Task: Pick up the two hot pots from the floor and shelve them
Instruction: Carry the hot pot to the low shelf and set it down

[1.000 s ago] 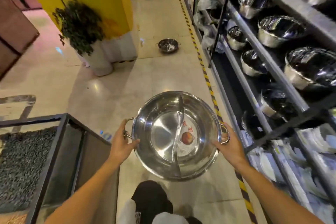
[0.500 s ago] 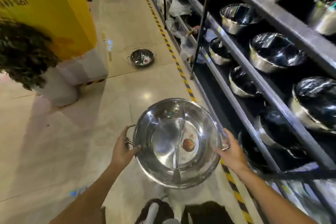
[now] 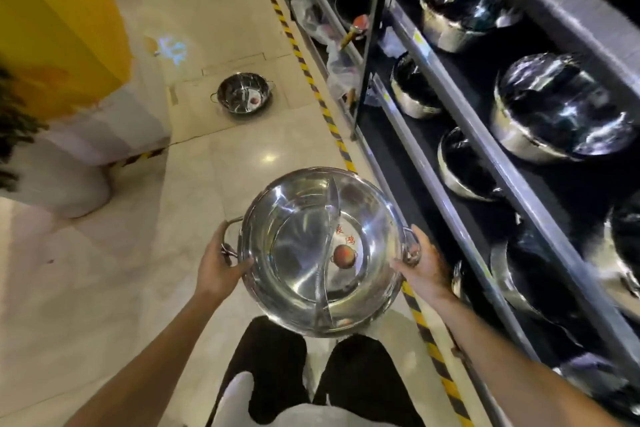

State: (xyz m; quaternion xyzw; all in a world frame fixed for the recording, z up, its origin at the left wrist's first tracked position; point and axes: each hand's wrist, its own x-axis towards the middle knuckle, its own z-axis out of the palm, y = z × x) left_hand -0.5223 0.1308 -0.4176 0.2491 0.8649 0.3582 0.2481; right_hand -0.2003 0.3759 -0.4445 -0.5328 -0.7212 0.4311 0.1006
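I hold a shiny steel hot pot [image 3: 304, 253] with a curved centre divider and a red sticker inside, level in front of my body above the floor. My left hand [image 3: 221, 262] grips its left handle and my right hand [image 3: 424, 262] grips its right handle. A second, similar hot pot [image 3: 242, 94] sits on the tiled floor farther ahead, near the yellow-black floor tape. The dark metal shelf [image 3: 460, 135] runs along my right side, close to the held pot's right edge.
The shelf tiers carry several steel pots [image 3: 557, 107] wrapped in plastic. Yellow-black tape [image 3: 311, 80] lines the floor along the shelf. A yellow pillar [image 3: 59, 28] with a white base and a potted plant [image 3: 14, 128] stand on the left. My legs [image 3: 311, 371] are below the pot.
The view has swung right and moved forward along the aisle; the shelf now fills more of the right side and the floor pot appears nearer. Both hands keep the same grip on the pot.
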